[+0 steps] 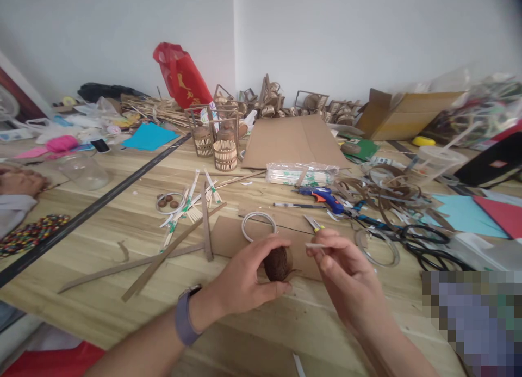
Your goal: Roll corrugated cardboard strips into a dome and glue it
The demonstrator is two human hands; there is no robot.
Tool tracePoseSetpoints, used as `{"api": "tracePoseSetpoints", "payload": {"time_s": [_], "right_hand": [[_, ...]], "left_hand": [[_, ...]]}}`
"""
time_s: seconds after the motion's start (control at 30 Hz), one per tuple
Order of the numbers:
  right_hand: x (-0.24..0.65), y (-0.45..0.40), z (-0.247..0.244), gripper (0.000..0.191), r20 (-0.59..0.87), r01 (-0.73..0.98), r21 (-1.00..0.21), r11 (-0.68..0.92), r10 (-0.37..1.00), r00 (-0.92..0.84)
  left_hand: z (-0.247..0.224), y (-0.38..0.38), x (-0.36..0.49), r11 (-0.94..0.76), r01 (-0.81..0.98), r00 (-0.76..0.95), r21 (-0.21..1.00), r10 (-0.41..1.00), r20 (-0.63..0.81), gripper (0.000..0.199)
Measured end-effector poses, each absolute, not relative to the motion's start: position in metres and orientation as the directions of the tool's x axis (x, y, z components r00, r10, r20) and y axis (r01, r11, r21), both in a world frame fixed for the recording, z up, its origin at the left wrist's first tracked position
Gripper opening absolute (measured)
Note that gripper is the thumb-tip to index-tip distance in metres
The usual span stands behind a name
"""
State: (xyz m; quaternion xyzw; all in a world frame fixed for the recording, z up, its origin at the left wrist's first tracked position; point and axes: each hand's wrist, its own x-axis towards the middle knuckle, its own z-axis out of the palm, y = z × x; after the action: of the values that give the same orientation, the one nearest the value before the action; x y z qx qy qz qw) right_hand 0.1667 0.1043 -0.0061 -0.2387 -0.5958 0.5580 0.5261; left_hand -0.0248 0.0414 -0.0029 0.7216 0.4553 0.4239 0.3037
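My left hand [255, 273] is curled round a small, dark brown round piece [278, 264], its thumb and fingers on opposite sides. Between the thumb and fingertips of my right hand [342, 268] is a thin white strip [316, 246]. The two hands are apart, above a piece of brown cardboard [228, 241] on the wooden table. Just beyond my left hand lies a pale ring [259, 227]. A cutter [313, 223] rests beyond my right fingers.
A blue glue gun [326, 198], a pen [299, 205] and wrapped sticks [302, 174] lie ahead. Brown strips [175, 252] spread left; black scissors [428, 246] lie right. Small woven baskets [225, 155] stand farther back. Another person's hand [22, 181] is at far left.
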Motion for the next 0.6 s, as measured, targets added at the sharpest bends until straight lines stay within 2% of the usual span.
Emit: {"api": "tracePoseSetpoints", "payload": {"time_s": [0.1, 0.2, 0.37, 0.6], "right_hand": [[0.1643, 0.1036, -0.0036, 0.022, 0.155, -0.376, -0.926, -0.010, 0.901, -0.406], [0.1614, 0.1006, -0.0050, 0.024, 0.032, -0.362, -0.918, -0.160, 0.882, -0.470], [0.1589, 0.0976, -0.0043, 0.026, -0.040, -0.295, -0.930, -0.219, 0.858, -0.512], [0.1568, 0.0974, -0.0009, 0.022, -0.042, -0.296, -0.918, -0.264, 0.807, -0.589]], "left_hand": [[-0.0051, 0.0409, -0.0247, -0.336, 0.406, 0.209, 0.850, 0.939, 0.272, 0.067], [-0.0066, 0.0407, -0.0243, -0.274, 0.400, 0.190, 0.874, 0.958, 0.214, 0.076], [-0.0051, 0.0408, -0.0243, -0.292, 0.381, 0.187, 0.877, 0.954, 0.236, 0.071], [-0.0038, 0.0407, -0.0242, -0.295, 0.348, 0.200, 0.890, 0.951, 0.237, 0.069]]}}
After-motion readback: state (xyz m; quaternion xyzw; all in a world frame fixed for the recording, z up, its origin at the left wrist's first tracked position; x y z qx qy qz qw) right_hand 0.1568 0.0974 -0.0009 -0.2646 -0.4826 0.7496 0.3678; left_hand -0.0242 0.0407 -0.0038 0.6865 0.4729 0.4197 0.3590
